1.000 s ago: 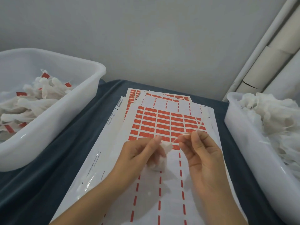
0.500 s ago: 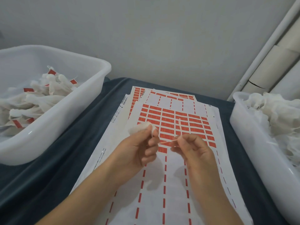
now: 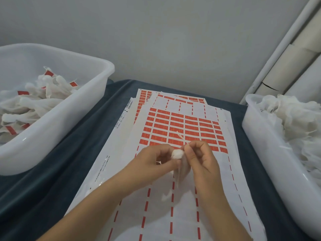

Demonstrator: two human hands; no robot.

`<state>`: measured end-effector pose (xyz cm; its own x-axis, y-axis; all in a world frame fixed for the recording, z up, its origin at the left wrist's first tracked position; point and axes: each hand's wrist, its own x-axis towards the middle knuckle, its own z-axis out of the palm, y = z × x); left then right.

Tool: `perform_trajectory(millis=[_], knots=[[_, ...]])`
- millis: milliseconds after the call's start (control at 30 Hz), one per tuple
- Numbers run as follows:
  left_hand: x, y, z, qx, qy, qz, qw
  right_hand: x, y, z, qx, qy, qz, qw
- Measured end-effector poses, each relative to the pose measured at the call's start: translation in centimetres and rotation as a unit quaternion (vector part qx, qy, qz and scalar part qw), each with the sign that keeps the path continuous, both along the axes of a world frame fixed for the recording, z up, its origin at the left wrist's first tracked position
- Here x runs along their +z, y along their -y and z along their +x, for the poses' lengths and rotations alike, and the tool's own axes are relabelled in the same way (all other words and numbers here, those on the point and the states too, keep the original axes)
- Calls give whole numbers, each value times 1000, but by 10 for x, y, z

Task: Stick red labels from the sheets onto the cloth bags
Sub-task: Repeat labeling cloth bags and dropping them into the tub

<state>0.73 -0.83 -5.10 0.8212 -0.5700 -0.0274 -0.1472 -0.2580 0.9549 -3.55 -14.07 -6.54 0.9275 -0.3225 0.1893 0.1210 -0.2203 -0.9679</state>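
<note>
A person's two hands meet above a stack of label sheets (image 3: 182, 129) on a surface draped in dark blue cloth (image 3: 69, 162). The left hand (image 3: 154, 162) has its grip curled round a small white cloth bag (image 3: 178, 153), the gathered top showing between its fingertips and the thin body hanging down between both hands. Just right of it, touching the bag's top, the right hand (image 3: 199, 157) has its grip pressed together, pinching a thin pale string (image 3: 180, 136) that slants up and away over the red labels. Beyond both grips, the top sheet carries rows of red labels; beneath the wrists it is mostly peeled bare. Far left of the hands, a white tub (image 3: 69, 122) holds bags already carrying red labels. Far right, another tub (image 3: 271, 153) holds a heap of plain white bags (image 3: 295, 122).
</note>
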Motion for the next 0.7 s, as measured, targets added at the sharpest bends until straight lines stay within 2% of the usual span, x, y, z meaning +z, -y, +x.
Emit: perform_trajectory(millis=[100, 233, 533, 700], knots=[[-3, 3, -3, -7, 73, 9, 997, -1, 4, 2, -24, -49, 72, 996], [-1, 1, -5, -24, 84, -16, 996, 0, 10, 5, 7, -93, 144, 985], [-4, -2, -1, 1, 66, -31, 997, 7, 12, -1, 67, -104, 70, 990], [-5, -6, 2, -19, 62, -18, 998, 10, 12, -1, 72, -110, -20, 991]])
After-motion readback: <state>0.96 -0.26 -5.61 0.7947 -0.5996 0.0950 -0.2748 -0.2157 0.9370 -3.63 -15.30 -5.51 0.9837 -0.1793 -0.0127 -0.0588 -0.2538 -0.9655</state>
